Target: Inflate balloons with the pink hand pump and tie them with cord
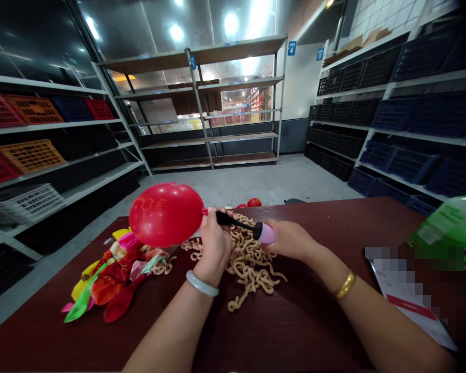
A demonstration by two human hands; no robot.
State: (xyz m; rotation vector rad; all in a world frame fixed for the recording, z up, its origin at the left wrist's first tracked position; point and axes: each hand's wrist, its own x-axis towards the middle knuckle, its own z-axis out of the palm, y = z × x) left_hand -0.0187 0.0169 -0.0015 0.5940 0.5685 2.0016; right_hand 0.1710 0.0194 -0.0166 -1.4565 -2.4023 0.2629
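A red balloon [166,215], swollen with air and printed in yellow, sticks out to the left of my left hand [216,235]. That hand is closed around the balloon's neck and the black end of a hand balloon pump [224,218]. My right hand [289,238] grips the pump's pink end, with a dark rod showing between the two hands. Under the pump lies a heap of tan, curly strands [252,269]; what they are made of I cannot tell. Limp balloons [111,282] in several colours are piled to the left.
The dark red table [295,321] spans the foreground. At its right side are a green translucent container [450,228] and a flat white item with a red mark [411,305]. Small red round things [254,202] show beyond the far edge. Shelves with crates [31,155] flank the room.
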